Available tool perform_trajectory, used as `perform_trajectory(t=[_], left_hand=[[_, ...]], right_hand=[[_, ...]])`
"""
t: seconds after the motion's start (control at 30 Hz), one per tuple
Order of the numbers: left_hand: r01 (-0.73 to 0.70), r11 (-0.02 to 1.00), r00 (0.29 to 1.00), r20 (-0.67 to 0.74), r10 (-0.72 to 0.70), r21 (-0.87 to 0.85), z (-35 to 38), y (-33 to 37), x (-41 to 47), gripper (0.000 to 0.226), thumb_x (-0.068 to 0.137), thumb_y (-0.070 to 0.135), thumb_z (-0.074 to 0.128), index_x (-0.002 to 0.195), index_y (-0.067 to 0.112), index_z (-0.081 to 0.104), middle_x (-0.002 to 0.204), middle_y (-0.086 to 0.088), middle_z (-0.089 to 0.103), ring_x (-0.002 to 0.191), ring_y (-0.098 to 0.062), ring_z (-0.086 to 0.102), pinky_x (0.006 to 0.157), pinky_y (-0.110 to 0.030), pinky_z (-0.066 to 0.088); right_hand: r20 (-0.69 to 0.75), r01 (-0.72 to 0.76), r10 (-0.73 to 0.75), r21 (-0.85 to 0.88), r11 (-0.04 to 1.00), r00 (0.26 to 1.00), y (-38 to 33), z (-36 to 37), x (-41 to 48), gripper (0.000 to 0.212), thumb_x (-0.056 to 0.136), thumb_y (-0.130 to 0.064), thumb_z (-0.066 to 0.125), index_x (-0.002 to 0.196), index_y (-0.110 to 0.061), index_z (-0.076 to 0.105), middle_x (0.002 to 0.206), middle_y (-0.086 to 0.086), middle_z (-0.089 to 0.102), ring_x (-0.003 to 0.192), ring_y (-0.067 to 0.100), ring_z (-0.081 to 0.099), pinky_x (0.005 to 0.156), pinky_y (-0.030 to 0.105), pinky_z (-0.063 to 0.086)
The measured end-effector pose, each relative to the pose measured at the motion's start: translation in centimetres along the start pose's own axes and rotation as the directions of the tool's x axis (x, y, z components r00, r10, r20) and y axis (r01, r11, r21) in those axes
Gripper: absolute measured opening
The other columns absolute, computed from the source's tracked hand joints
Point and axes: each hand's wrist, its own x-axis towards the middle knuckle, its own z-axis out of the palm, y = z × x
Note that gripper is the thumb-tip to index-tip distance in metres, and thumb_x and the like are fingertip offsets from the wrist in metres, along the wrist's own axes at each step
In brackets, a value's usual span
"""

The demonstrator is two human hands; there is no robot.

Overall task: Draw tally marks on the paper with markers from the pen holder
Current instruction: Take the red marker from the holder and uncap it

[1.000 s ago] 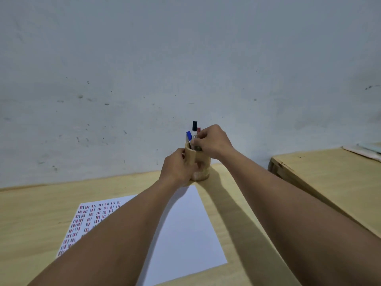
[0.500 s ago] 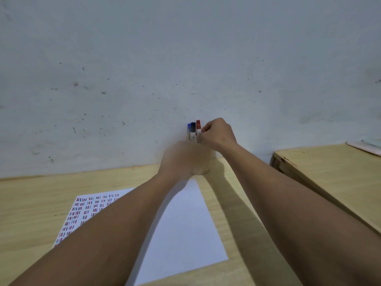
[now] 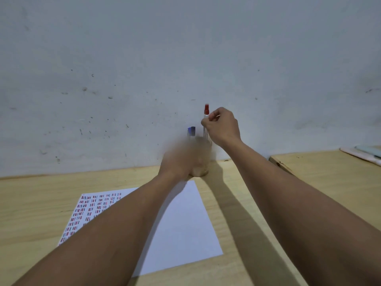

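A wooden pen holder [image 3: 203, 162] stands at the back of the table against the wall. My right hand [image 3: 222, 125] pinches a red-capped marker [image 3: 206, 112] and holds it raised, its lower end still at the holder's mouth. Blue-capped markers [image 3: 191, 131] stay in the holder. My left hand [image 3: 181, 159] is motion-blurred in front of the holder's left side; its grip cannot be made out. A white paper [image 3: 185, 219] lies in front of the holder, with rows of red and blue tally marks [image 3: 90, 207] on its left part. My left forearm crosses the sheet.
The wooden table [image 3: 31, 203] runs under a grey wall [image 3: 144, 58]. A second wooden table [image 3: 329, 168] adjoins at the right, with papers or books [image 3: 362, 154] at its far edge.
My right hand has lifted the red marker upward out of the group of markers. My left hand, which gripped the holder a second ago, is now blurred in motion.
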Motion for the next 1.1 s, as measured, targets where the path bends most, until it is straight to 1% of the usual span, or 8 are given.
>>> perform_trajectory(t=[0.13, 0.3, 0.43, 0.57, 0.67, 0.83, 1.0, 1.1], left_hand=[[-0.007, 1.0, 0.998, -0.062, 0.007, 0.001, -1.9, 1.1, -0.8, 0.083, 0.079, 0.042, 0.08, 0.148, 0.014, 0.042, 0.136, -0.007, 0.058, 0.122, -0.023, 0.057, 0.098, -0.035, 0.048], [-0.076, 0.996, 0.976, -0.21, 0.065, -0.042, -5.9, 3.3, -2.5, 0.051, 0.093, 0.029, 0.064, 0.141, 0.018, 0.05, 0.128, -0.005, 0.062, 0.105, -0.018, 0.061, 0.089, -0.033, 0.052], [-0.133, 0.988, 0.945, -0.311, 0.104, -0.074, -9.8, 4.9, -4.4, 0.037, 0.096, 0.027, 0.055, 0.132, 0.021, 0.06, 0.113, 0.002, 0.067, 0.098, -0.013, 0.061, 0.084, -0.023, 0.043], [-0.149, 0.955, 0.963, -0.255, 0.082, -0.257, -13.1, 4.8, -6.2, 0.032, 0.093, 0.031, 0.061, 0.124, 0.025, 0.066, 0.1, 0.0, 0.073, 0.089, -0.017, 0.073, 0.085, -0.04, 0.06], [-0.142, 0.933, 0.979, -0.184, 0.084, -0.331, -14.7, 4.6, -7.3, 0.023, 0.091, 0.022, 0.067, 0.113, 0.017, 0.072, 0.094, -0.003, 0.077, 0.087, -0.024, 0.075, 0.08, -0.04, 0.062], [-0.12, 0.914, 0.985, -0.162, 0.06, -0.388, -16.4, 3.8, -8.7, 0.008, 0.089, 0.014, 0.071, 0.096, 0.014, 0.073, 0.097, -0.016, 0.076, 0.082, -0.022, 0.074, 0.079, -0.04, 0.062], [-0.108, 0.889, 0.977, -0.211, 0.013, -0.446, -17.2, 3.6, -9.5, 0.003, 0.089, 0.009, 0.07, 0.09, 0.01, 0.072, 0.089, -0.012, 0.074, 0.081, -0.02, 0.073, 0.081, -0.04, 0.062], [-0.107, 0.865, 0.953, -0.297, -0.051, -0.49, -17.7, 3.3, -9.5, 0.005, 0.089, 0.011, 0.069, 0.091, 0.009, 0.073, 0.089, -0.011, 0.075, 0.082, -0.018, 0.074, 0.08, -0.039, 0.063]], right_hand=[[-0.016, 0.073, -0.072, 0.032, 0.997, 0.997, -2.9, -1.5, -0.9, 0.014, 0.086, -0.022, 0.067, 0.098, -0.018, 0.061, 0.08, -0.008, 0.064, 0.074, 0.013, 0.063, 0.07, 0.033, 0.051], [0.076, 0.144, -0.142, -0.012, 0.99, 0.987, -5.5, -1.9, -3.4, 0.014, 0.088, -0.022, 0.066, 0.101, -0.019, 0.063, 0.089, -0.006, 0.066, 0.076, 0.008, 0.063, 0.062, 0.026, 0.049], [0.191, 0.18, -0.164, -0.067, 0.981, 0.968, -6.9, -1.2, -6.0, 0.01, 0.09, -0.02, 0.066, 0.101, -0.018, 0.067, 0.088, -0.003, 0.069, 0.079, 0.018, 0.066, 0.071, 0.035, 0.055], [0.283, 0.246, -0.206, -0.114, 0.963, 0.937, -7.8, -0.4, -8.5, 0.012, 0.093, -0.021, 0.065, 0.104, -0.017, 0.07, 0.092, 0.0, 0.072, 0.072, 0.012, 0.064, 0.061, 0.027, 0.05], [0.315, 0.271, -0.225, -0.11, 0.956, 0.922, -8.9, 0.2, -10.0, 0.014, 0.093, -0.022, 0.065, 0.104, -0.018, 0.072, 0.093, 0.0, 0.074, 0.077, 0.015, 0.064, 0.063, 0.027, 0.047], [0.369, 0.306, -0.246, -0.112, 0.945, 0.896, -10.4, 0.9, -11.7, 0.008, 0.092, -0.024, 0.065, 0.097, -0.023, 0.071, 0.087, -0.006, 0.072, 0.078, 0.015, 0.064, 0.072, 0.032, 0.051], [0.304, 0.346, -0.281, -0.187, 0.919, 0.91, -11.2, 1.6, -12.9, 0.018, 0.094, -0.023, 0.065, 0.112, -0.021, 0.068, 0.108, -0.003, 0.066, 0.09, 0.018, 0.061, 0.073, 0.033, 0.049], [0.105, 0.341, -0.325, -0.26, 0.903, 0.94, -12.0, 2.2, -14.7, 0.019, 0.093, -0.038, 0.063, 0.099, -0.021, 0.06, 0.095, -0.005, 0.056, 0.075, 0.019, 0.058, 0.062, 0.034, 0.043]])
